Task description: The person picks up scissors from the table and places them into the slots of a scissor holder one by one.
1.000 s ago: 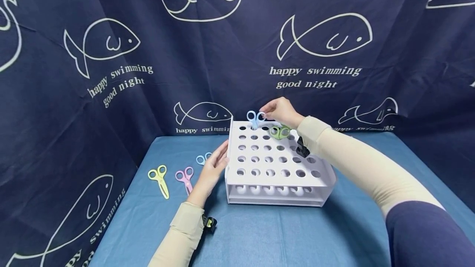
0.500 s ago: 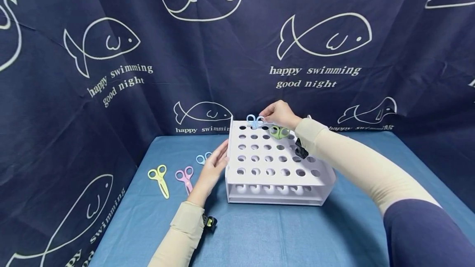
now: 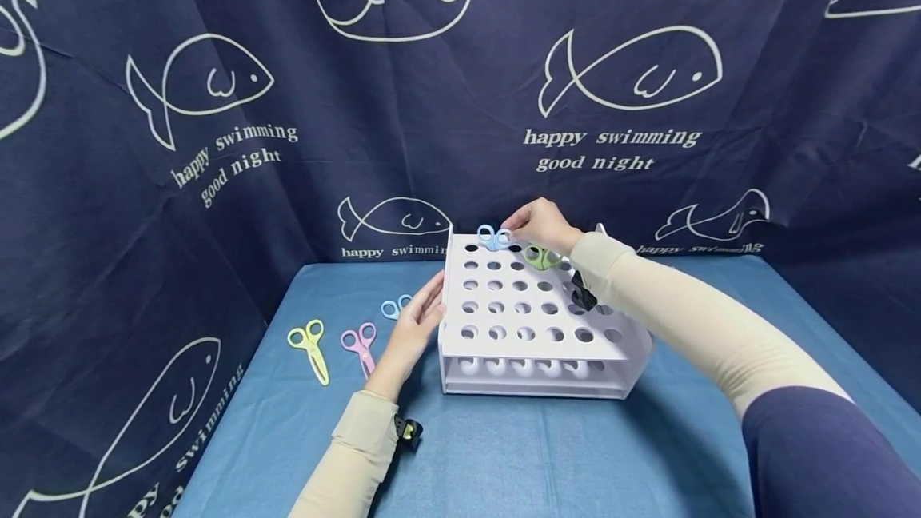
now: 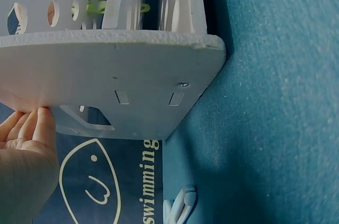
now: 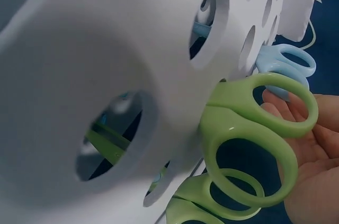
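Note:
A white rack [image 3: 532, 353] with rows of round holes stands on the blue cloth. My right hand [image 3: 543, 228] pinches the handle of light blue scissors [image 3: 495, 244], whose blades go down into a back-row hole. In the right wrist view, two green scissors [image 5: 218, 121] are in holes nearer the camera, handles sticking out. My left hand [image 3: 416, 322] rests on the rack's left side panel [image 4: 95, 70], fingertips flat against it. Left of it lie yellow scissors [image 3: 314, 358], pink scissors [image 3: 362, 346] and a second blue pair [image 3: 392, 308], the last two partly hidden by that arm.
A dark curtain [image 3: 403, 126] with white fish drawings hangs close behind the rack and along both sides. Blue cloth [image 3: 504, 454] covers the table in front. The rack's side panels rise above its holed top board.
My right hand has come down slightly, and the blue scissors have sunk deeper into the hole, their handle now close to the board. My left hand stays at the panel.

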Demonstrator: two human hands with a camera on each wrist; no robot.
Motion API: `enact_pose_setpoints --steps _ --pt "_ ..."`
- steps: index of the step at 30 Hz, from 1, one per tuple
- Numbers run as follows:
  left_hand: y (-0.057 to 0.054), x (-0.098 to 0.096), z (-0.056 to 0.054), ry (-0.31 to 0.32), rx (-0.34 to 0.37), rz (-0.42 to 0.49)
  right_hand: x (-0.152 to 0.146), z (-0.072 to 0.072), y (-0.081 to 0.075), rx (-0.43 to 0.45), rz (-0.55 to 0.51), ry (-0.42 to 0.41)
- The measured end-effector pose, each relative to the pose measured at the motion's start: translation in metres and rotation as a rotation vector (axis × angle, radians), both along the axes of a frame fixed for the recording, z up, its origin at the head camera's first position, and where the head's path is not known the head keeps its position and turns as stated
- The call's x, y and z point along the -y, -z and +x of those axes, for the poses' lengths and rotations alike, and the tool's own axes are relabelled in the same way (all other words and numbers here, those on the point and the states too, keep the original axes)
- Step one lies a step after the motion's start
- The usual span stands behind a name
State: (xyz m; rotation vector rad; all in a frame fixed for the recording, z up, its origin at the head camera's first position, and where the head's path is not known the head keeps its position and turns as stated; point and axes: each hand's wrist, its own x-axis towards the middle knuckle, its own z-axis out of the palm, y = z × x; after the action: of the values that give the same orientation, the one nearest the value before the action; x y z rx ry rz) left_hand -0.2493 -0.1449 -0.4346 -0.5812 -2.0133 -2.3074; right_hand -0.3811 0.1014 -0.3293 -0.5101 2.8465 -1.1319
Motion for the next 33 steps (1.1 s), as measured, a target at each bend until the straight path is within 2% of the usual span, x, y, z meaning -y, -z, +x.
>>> enact_pose_setpoints --steps 8,28,33 --pt "0.0002 -0.0002 0.0018 0.003 0.001 0.003 0.0000 0.0033 -0.0004 0.018 0.000 -0.013" --pt "0.0028 0.0000 -0.0003 0.012 0.002 -0.001 -0.0055 0.0003 0.0030 0.014 -0.010 0.016" --pt "0.0027 0.0005 -0.0013 0.011 0.000 -0.005 -0.0076 -0.0014 0.0004 0.022 -0.043 0.038"
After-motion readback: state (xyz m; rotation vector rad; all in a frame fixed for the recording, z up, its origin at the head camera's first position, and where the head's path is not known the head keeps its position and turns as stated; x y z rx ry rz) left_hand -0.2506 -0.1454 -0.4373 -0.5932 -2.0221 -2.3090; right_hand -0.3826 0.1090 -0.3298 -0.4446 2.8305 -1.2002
